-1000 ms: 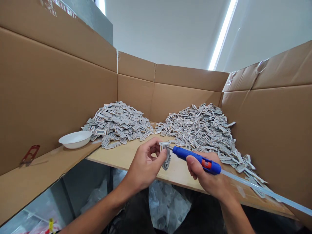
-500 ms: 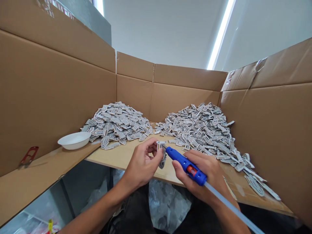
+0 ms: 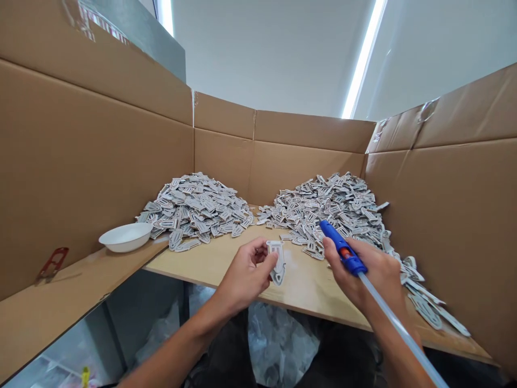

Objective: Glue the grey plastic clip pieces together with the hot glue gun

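My left hand [image 3: 250,269] pinches a small grey flat slotted piece [image 3: 277,261] between thumb and fingers. The piece has a squared top and a pointed lower end, and it is held up above the table's front part. My right hand [image 3: 369,275] wraps round a blue pen-shaped tool [image 3: 341,248] with a red insert. From the tool's rear a translucent tube [image 3: 399,326] runs down past my right forearm. The tool's front end points up and left towards the right-hand pile, apart from the held piece.
Two heaps of similar grey pieces, a left pile [image 3: 202,210] and a right pile [image 3: 331,210], lie on the wooden table [image 3: 226,258]. Tall cardboard walls [image 3: 307,161] surround it. At left are a white bowl [image 3: 126,238] and red-handled snips [image 3: 52,264].
My right hand has drawn the blue tool away from the grey piece, to the right. My left hand has moved slightly right and down, and more of the piece's flat face shows.
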Demonstrator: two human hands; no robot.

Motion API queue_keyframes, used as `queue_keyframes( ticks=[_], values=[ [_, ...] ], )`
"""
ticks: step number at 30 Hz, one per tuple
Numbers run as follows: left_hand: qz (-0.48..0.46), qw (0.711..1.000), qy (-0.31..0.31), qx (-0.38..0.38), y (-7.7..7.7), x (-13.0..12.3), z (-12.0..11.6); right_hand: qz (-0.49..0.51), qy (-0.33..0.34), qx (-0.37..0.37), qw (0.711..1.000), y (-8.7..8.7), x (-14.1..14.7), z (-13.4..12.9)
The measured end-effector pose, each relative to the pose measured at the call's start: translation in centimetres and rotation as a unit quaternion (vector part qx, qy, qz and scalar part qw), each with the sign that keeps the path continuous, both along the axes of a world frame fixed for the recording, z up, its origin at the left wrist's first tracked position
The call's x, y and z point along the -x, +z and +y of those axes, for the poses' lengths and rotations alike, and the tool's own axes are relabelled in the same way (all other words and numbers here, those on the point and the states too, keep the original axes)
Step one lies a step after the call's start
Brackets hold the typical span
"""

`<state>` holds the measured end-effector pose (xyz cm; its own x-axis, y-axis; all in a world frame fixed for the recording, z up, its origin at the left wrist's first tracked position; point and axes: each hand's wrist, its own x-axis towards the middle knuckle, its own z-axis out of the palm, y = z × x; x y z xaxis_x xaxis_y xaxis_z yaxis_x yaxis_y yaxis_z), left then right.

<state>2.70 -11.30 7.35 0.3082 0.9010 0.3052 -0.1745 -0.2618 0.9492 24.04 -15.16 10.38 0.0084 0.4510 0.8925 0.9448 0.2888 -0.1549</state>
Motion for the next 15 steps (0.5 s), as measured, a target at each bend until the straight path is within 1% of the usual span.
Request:
queue_keyframes(
  ticks=[3, 5, 7, 8, 9, 10, 11, 12, 15],
  values=[
    [0.025, 0.999, -0.018, 0.006, -1.2, -0.3, 1.1, 0.024, -0.020, 0.046, 0.998, -0.3, -1.0, 0.8],
    [0.042, 0.999, -0.018, 0.020, -2.0, 0.0, 2.6, 0.032, -0.032, 0.073, 0.996, -0.5, -1.6, 1.4],
    [0.065, 0.997, 0.011, 0.046, -2.7, 1.1, 4.6, 0.044, -0.035, 0.085, 0.995, -0.7, -2.0, 1.9],
    [0.080, 0.994, 0.040, 0.059, -2.8, 1.9, 5.7, 0.050, -0.034, 0.087, 0.994, -0.8, -2.2, 2.1],
    [0.095, 0.990, 0.084, 0.068, -2.7, 2.7, 7.0, 0.057, -0.032, 0.089, 0.994, -0.8, -2.2, 2.2],
    [0.116, 0.980, 0.140, 0.078, -2.3, 3.7, 8.2, 0.064, -0.028, 0.091, 0.993, -0.9, -2.2, 2.3],
    [0.140, 0.963, 0.213, 0.089, -1.7, 4.8, 9.6, 0.070, -0.024, 0.095, 0.993, -1.0, -2.1, 2.4],
    [0.150, 0.951, 0.254, 0.088, -0.7, 5.9, 10.9, 0.076, -0.019, 0.099, 0.992, -1.0, -2.0, 2.5],
    [0.157, 0.918, 0.358, 0.071, 3.2, 9.1, 14.6, 0.085, 0.005, 0.112, 0.990, -1.0, -1.6, 2.6]
  ],
)
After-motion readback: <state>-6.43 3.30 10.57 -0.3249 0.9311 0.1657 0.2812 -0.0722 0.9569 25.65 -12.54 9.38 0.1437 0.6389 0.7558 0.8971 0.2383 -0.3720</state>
